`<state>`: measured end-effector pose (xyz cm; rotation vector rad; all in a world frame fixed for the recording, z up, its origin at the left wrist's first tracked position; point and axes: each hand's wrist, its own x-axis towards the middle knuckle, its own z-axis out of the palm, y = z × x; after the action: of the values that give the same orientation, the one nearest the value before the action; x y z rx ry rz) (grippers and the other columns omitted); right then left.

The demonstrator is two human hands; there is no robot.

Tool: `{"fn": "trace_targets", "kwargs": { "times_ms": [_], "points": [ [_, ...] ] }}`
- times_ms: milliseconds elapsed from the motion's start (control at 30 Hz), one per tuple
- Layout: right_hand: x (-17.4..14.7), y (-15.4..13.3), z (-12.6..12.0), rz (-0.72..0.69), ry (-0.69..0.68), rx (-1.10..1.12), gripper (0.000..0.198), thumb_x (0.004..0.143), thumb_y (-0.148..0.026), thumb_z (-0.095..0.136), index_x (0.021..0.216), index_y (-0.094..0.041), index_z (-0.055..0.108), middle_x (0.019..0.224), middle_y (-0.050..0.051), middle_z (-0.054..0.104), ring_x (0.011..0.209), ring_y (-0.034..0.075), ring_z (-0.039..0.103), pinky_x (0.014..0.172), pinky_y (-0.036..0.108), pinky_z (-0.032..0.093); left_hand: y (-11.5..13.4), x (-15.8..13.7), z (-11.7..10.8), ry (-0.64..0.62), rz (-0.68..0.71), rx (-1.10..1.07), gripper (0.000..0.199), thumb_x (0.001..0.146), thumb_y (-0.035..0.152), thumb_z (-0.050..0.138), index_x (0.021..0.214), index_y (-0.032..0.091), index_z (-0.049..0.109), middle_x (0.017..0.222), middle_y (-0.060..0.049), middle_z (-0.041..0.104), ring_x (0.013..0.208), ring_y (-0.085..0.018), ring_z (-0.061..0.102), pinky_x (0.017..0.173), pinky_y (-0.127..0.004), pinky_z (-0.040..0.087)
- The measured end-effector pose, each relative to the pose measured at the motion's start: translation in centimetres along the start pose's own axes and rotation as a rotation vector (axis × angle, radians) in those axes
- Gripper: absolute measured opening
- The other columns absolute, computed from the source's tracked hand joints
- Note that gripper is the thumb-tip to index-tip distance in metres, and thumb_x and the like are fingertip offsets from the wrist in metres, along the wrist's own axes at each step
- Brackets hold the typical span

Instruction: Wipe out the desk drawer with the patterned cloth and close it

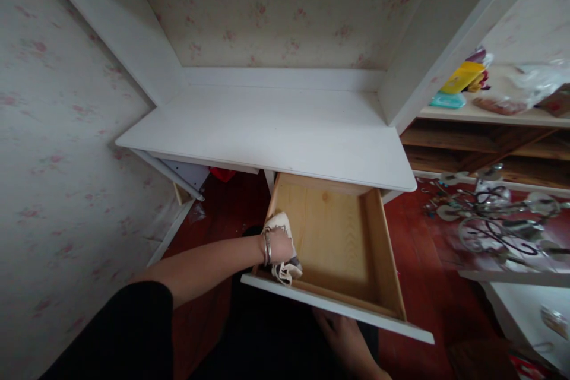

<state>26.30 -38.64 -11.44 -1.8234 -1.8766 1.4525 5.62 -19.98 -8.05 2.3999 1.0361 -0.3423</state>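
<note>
My left hand [281, 246], with a silver bracelet at the wrist, reaches into the open wooden drawer [333, 237]. Its fingers are closed around a crumpled cream cloth [278, 222] with a dark patch. The cloth presses into the drawer's left side, close to the front corner. Bare pale wood shows across the drawer's bottom. Below the white drawer front [338, 307], my right hand [347, 335] lies near my dark-clothed lap; shadow and the drawer front hide most of its fingers.
Above the drawer spreads the white desktop [267, 124], under a raised shelf frame. A floral wall [57, 160] borders the left. To the right, a chandelier [507, 219] with glass parts sits near a wooden shelf unit [472, 136] carrying plastic bags. The floor [418, 273] is dark red.
</note>
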Motion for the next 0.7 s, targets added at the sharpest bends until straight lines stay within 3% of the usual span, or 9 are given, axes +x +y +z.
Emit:
{"fn": "trace_targets", "kwargs": {
  "times_ms": [133, 233, 433, 567, 700],
  "points": [
    [0.0, 0.3, 0.3, -0.007, 0.010, 0.027, 0.063, 0.098, -0.062, 0.026, 0.088, -0.022, 0.074, 0.097, 0.008, 0.074, 0.098, 0.030, 0.065, 0.088, 0.038, 0.044, -1.3, 2.3, -0.8, 0.028, 0.006, 0.091, 0.037, 0.064, 0.003, 0.065, 0.037, 0.015, 0.043, 0.053, -0.010, 0.063, 0.066, -0.022, 0.063, 0.080, -0.041, 0.042],
    [0.0, 0.5, 0.6, -0.031, 0.031, 0.055, 0.060, 0.097, -0.062, 0.028, 0.091, -0.023, 0.073, 0.100, 0.006, 0.073, 0.102, 0.029, 0.064, 0.093, 0.036, 0.042, -3.1, 4.5, -3.2, 0.109, 0.014, 0.113, 0.029, 0.066, 0.005, 0.066, 0.044, 0.016, 0.051, 0.063, -0.012, 0.066, 0.078, -0.023, 0.064, 0.091, -0.042, 0.038],
    [-0.4, -0.2, 0.6, 0.021, 0.059, 0.040, 0.069, 0.096, -0.067, 0.023, 0.078, -0.023, 0.072, 0.085, 0.005, 0.073, 0.085, 0.026, 0.065, 0.080, 0.033, 0.045, -4.5, 6.4, -7.2, 0.251, 0.062, 0.109, 0.017, 0.083, 0.010, 0.058, 0.073, 0.020, 0.068, 0.093, -0.012, 0.070, 0.102, -0.022, 0.061, 0.096, -0.035, 0.038],
    [-0.4, -0.4, 0.5, 0.031, 0.058, 0.046, 0.070, 0.096, -0.069, 0.022, 0.081, -0.023, 0.073, 0.090, 0.006, 0.074, 0.088, 0.027, 0.066, 0.084, 0.033, 0.045, -3.2, 4.6, -8.0, 0.359, 0.209, 0.092, 0.020, 0.090, 0.015, 0.052, 0.085, 0.022, 0.071, 0.111, -0.012, 0.068, 0.123, -0.024, 0.051, 0.105, -0.038, 0.033],
    [-0.1, -0.1, 0.4, 0.045, 0.037, 0.046, 0.070, 0.095, -0.070, 0.023, 0.088, -0.023, 0.075, 0.100, 0.008, 0.074, 0.101, 0.029, 0.064, 0.090, 0.035, 0.043, -1.9, -0.1, -8.2, 0.458, 0.261, 0.194, 0.030, 0.095, 0.015, 0.042, 0.103, 0.023, 0.070, 0.125, -0.012, 0.064, 0.129, -0.024, 0.047, 0.110, -0.042, 0.028]
  ]
}}
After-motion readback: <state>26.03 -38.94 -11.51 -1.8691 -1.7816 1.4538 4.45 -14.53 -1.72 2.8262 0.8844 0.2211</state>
